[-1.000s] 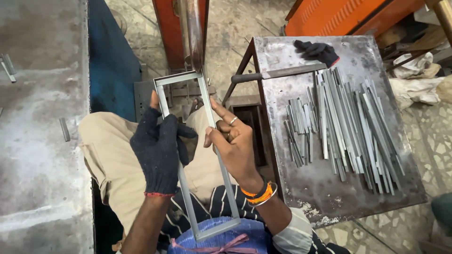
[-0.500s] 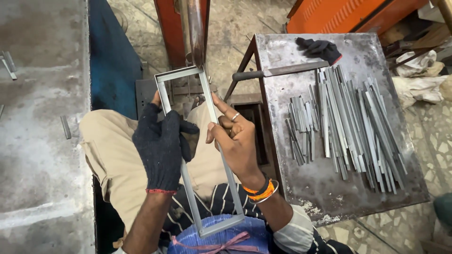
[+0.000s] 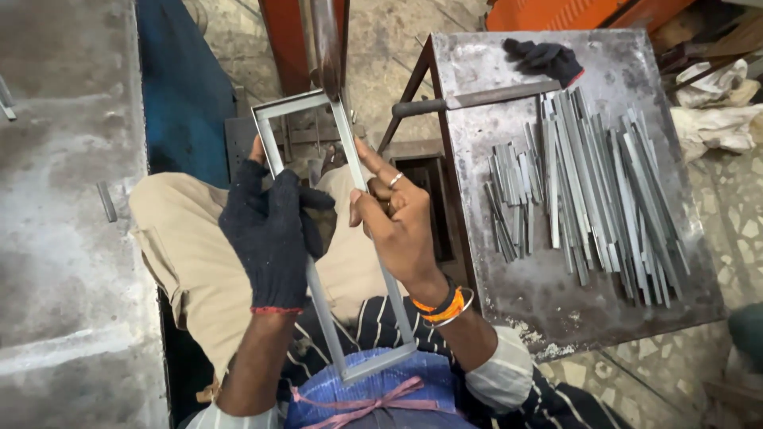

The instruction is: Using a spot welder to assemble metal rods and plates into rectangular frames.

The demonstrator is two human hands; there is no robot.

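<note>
A long rectangular frame of grey metal strips (image 3: 300, 105) is held upright over my lap. My left hand (image 3: 270, 230), in a dark knitted glove, grips the frame's left rail at mid-height. My right hand (image 3: 397, 222), bare with a ring and orange bangles, holds the right rail between thumb and fingers. The frame's bottom bar (image 3: 380, 364) rests near my waist, above a blue and pink bundle (image 3: 373, 393).
A steel work table (image 3: 493, 302) on my right carries several cut metal strips (image 3: 588, 183), a long bar with a round handle (image 3: 469, 99) and a dark glove (image 3: 544, 57). A grey slab (image 3: 63, 238) lies on my left. An orange post (image 3: 288, 40) stands ahead.
The frame has tilted slightly, its top shifting a little down and right. My right thumb and fingers have slid along the right rail. The left hand keeps its grip.
</note>
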